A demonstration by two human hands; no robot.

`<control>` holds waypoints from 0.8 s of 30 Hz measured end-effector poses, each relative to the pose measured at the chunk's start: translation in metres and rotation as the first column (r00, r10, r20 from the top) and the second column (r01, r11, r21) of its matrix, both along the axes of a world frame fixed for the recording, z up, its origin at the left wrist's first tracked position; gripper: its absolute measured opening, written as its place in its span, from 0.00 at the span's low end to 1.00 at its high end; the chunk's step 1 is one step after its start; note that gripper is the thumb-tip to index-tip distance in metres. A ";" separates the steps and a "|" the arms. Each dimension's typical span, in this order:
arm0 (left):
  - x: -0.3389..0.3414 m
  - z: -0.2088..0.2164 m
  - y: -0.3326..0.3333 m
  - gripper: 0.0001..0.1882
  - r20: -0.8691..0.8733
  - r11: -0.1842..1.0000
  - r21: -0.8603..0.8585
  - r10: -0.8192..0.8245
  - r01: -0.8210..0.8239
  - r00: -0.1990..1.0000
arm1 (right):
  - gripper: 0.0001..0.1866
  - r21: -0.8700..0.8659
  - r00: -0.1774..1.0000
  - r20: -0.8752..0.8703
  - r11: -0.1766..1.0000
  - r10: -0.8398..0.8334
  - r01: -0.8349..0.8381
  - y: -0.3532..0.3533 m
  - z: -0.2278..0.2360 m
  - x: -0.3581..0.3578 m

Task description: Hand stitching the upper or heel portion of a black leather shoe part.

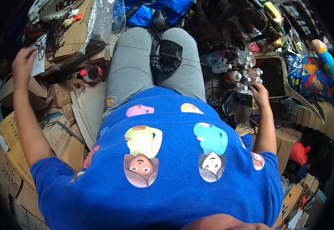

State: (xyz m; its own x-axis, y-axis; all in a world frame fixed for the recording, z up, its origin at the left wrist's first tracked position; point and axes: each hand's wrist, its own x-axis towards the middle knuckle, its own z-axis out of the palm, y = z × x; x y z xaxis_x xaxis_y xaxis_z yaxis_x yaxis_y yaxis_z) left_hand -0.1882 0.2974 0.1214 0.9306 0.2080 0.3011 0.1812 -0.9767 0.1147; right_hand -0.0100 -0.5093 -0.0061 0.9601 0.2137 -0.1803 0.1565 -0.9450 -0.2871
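Note:
A thin thread (134, 47) stretches across my grey-trousered knees. Its left end runs towards my left hand (23, 61), raised far out to the side with bent fingers closed on the thread. Out on the other side, my right hand (260, 94) has its fingertips pinched together beside several small white-capped bottles (235, 76). The thread heads that way, but what those fingers hold is too small to make out. Between my thighs lies a black leather-like piece (171, 53) with a gathered, ribbed rim (167, 68); the thread passes over it.
A red-capped bottle of dark liquid (93, 73) stands left of my knee, among cardboard pieces (83, 111) and boxes (11, 153). Black cords (55, 40) lie near my left hand. A frame-like bin (270, 63) stands beyond the bottles. Blue plastic (141, 17) lies past my knees.

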 end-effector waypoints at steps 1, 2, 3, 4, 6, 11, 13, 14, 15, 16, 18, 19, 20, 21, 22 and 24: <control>-0.009 0.000 0.021 0.10 0.063 0.992 0.079 0.098 -0.103 0.993 | 0.11 -0.032 0.998 0.028 0.998 -0.055 0.056 -0.035 -0.003 -0.002; 0.001 -0.011 0.022 0.10 0.068 0.993 0.073 0.089 -0.094 0.994 | 0.10 -0.033 0.992 -0.024 0.992 -0.123 0.122 -0.072 -0.013 -0.006; 0.004 -0.023 0.014 0.11 0.031 0.974 0.198 0.103 -0.108 0.994 | 0.10 -0.160 0.993 -0.064 0.983 -0.103 0.092 -0.047 -0.008 -0.005; 0.004 -0.032 0.006 0.11 -0.004 0.940 0.322 0.123 -0.115 0.992 | 0.10 -0.282 0.991 -0.102 0.958 -0.086 0.054 -0.019 -0.002 -0.004; 0.050 -0.054 -0.097 0.15 -0.020 0.972 -0.216 -0.100 0.093 0.995 | 0.11 0.079 0.990 -0.133 0.996 0.044 -0.033 0.023 -0.012 -0.007; 0.108 -0.090 -0.285 0.15 0.100 0.495 -0.637 -0.706 0.591 0.701 | 0.12 0.659 0.935 -0.173 0.742 0.310 -0.124 0.218 0.030 -0.002; 0.128 -0.103 -0.305 0.14 0.125 0.430 -0.662 -0.744 0.614 0.656 | 0.10 0.635 0.909 -0.129 0.737 0.396 -0.231 0.249 0.034 0.004; 0.136 -0.103 -0.311 0.13 0.034 0.466 -0.671 -0.757 0.576 0.653 | 0.10 0.649 0.890 -0.136 0.718 0.436 -0.252 0.256 0.035 0.007; 0.141 -0.102 -0.314 0.13 -0.058 0.505 -0.676 -0.763 0.537 0.644 | 0.10 0.638 0.889 -0.108 0.717 0.445 -0.281 0.260 0.030 0.009; 0.145 -0.101 -0.315 0.13 -0.056 0.503 -0.675 -0.764 0.539 0.643 | 0.10 0.637 0.890 -0.107 0.717 0.444 -0.281 0.260 0.031 0.010; 0.148 -0.096 -0.313 0.12 -0.178 0.471 -0.767 -0.808 0.435 0.561 | 0.10 0.588 0.872 -0.103 0.736 0.479 -0.335 0.263 0.031 0.010; 0.150 -0.097 -0.312 0.12 -0.180 0.472 -0.768 -0.807 0.432 0.562 | 0.10 0.589 0.870 -0.105 0.735 0.481 -0.335 0.262 0.030 0.011; 0.151 -0.099 -0.311 0.12 -0.149 0.421 -0.810 -0.821 0.408 0.552 | 0.10 0.591 0.850 -0.091 0.715 0.519 -0.373 0.261 0.029 0.012; 0.152 -0.101 -0.311 0.11 -0.116 0.367 -0.848 -0.832 0.382 0.542 | 0.09 0.593 0.828 -0.077 0.693 0.555 -0.410 0.261 0.029 0.012; 0.152 -0.104 -0.311 0.11 -0.117 0.367 -0.849 -0.831 0.379 0.544 | 0.09 0.594 0.827 -0.079 0.692 0.557 -0.410 0.262 0.028 0.011; 0.153 -0.110 -0.311 0.11 -0.083 0.268 -0.928 -0.826 0.259 0.557 | 0.09 0.657 0.828 -0.101 0.662 0.551 -0.361 0.264 0.024 0.006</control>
State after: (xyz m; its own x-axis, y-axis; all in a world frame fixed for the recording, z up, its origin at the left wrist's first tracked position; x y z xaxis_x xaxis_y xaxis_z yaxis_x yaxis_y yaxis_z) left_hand -0.0354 -0.0139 0.0116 0.8097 -0.5643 -0.1611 -0.0618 -0.3550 0.9328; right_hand -0.0043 -0.2450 0.0177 0.6406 0.7625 -0.0909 0.3474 -0.3933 -0.8512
